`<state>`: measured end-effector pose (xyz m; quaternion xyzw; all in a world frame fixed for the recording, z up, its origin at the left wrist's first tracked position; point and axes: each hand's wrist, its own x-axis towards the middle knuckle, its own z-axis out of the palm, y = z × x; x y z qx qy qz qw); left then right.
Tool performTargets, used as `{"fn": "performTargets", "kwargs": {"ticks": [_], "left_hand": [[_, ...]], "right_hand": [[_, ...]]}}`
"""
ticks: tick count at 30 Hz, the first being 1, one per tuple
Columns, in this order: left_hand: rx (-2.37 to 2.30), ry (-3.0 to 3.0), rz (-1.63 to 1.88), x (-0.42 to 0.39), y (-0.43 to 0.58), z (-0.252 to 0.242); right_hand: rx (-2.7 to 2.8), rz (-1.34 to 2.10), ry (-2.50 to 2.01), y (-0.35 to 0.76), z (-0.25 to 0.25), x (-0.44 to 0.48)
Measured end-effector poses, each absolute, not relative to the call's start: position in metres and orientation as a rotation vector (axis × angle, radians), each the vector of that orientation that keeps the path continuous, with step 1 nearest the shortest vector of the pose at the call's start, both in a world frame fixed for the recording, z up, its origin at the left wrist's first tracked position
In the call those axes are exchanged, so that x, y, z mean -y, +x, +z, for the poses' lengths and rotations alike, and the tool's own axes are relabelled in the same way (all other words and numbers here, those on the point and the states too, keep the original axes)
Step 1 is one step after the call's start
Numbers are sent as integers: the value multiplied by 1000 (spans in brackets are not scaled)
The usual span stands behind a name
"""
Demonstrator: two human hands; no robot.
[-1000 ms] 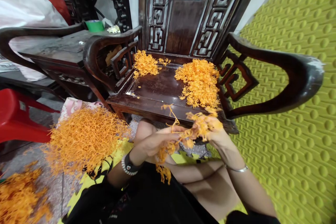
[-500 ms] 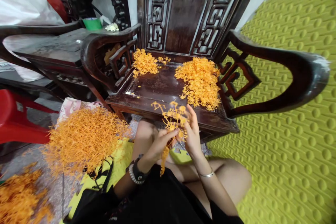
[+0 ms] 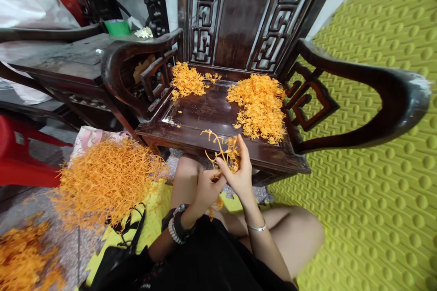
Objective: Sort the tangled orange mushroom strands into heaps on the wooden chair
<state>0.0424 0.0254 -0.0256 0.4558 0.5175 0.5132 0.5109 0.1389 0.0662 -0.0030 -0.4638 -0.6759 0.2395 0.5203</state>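
Observation:
My left hand (image 3: 206, 187) is closed in a pinch around the lower stem of an orange branching sprig (image 3: 221, 143) above my lap. Part of the sprig hangs below that hand. My right hand (image 3: 241, 173) presses thumb and fingers around the sprig's curly, flower-like heads, index finger reaching up along them. Thin bare stalks stick out on the left side. What lies inside the right palm is partly hidden. In front of my hands is the dark wooden chair (image 3: 201, 116), with a large heap of loose orange heads (image 3: 259, 104) on the right of its seat and a smaller pile (image 3: 187, 81) at the back left.
On the floor at left, a big mound of thin orange stalks (image 3: 109, 182) lies over a pink-white bag (image 3: 85, 138). More orange pieces (image 3: 29, 254) are at the lower left. A red stool (image 3: 23, 154), a black bag (image 3: 116, 257) and yellow matting (image 3: 382, 191) surround me.
My right hand has moved left and closed in beside the left hand, around the sprig's heads. Fewer heads show on the sprig, and bare stalks stand out.

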Motion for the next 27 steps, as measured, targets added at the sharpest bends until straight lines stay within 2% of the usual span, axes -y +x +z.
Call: {"fn": "performTargets", "kwargs": {"ticks": [5, 10, 16, 18, 23, 27], "left_hand": [[-1137, 1109, 1243, -23, 43, -28], [-1045, 994, 1231, -16, 53, -34], [-877, 902, 1102, -14, 62, -27], [-841, 897, 1066, -14, 63, -27], [-748, 992, 900, -5, 66, -26], [-615, 1001, 771, 9, 58, -12]], "right_hand": [[1259, 598, -1155, 131, -12, -75], [1082, 351, -1188, 134, -11, -77], [1133, 52, -1117, 144, 2, -81], [1059, 105, -1109, 148, 8, -83], [692, 508, -941, 162, 34, -81], [647, 690, -739, 186, 68, -69]]}}
